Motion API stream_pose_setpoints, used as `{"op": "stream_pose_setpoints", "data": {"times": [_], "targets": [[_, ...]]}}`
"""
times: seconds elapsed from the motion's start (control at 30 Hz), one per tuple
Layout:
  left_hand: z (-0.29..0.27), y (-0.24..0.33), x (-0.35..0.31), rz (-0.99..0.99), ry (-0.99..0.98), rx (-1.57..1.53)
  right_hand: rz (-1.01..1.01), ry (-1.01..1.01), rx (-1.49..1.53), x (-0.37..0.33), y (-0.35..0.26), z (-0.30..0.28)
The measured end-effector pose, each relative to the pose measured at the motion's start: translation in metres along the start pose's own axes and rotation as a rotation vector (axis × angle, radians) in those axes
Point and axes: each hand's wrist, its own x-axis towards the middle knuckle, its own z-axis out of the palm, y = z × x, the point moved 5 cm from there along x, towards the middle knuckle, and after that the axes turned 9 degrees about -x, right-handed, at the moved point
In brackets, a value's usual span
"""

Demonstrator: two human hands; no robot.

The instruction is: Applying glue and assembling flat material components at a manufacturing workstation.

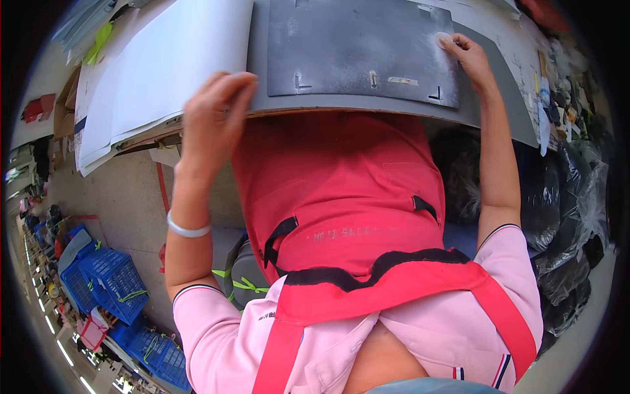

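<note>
A dark grey rectangular board [348, 52] with whitish smudges and small L-shaped corner marks lies on a larger grey sheet [259, 59] on the table. At the board's right edge, the thumb and fingers of my right hand [469, 59] pinch a small white round disc [443, 40] resting against its surface. My left hand [220, 115] is raised over the table's near edge, left of the board, its fingers curled and thumb and fingertips drawn together. It is slightly blurred, and anything between the fingertips cannot be made out.
Large white sheets [164, 65] are stacked at the table's left. Small items and clear plastic clutter the right end [567, 98]. Black plastic bags [564, 223] stand on the floor at right. Blue crates [115, 282] are at lower left. My red apron [341, 190] touches the table edge.
</note>
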Motion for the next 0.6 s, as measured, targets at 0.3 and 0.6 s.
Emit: {"op": "stream_pose_setpoints", "data": {"times": [0.3, 0.6], "targets": [[0.093, -0.022, 0.003, 0.018, -0.226, 0.118, -0.028, -0.014, -0.068, -0.011, -0.004, 0.006], [0.093, -0.021, -0.004, 0.061, -0.209, 0.071, -0.047, -0.055, -0.099, -0.007, 0.016, -0.001]]}}
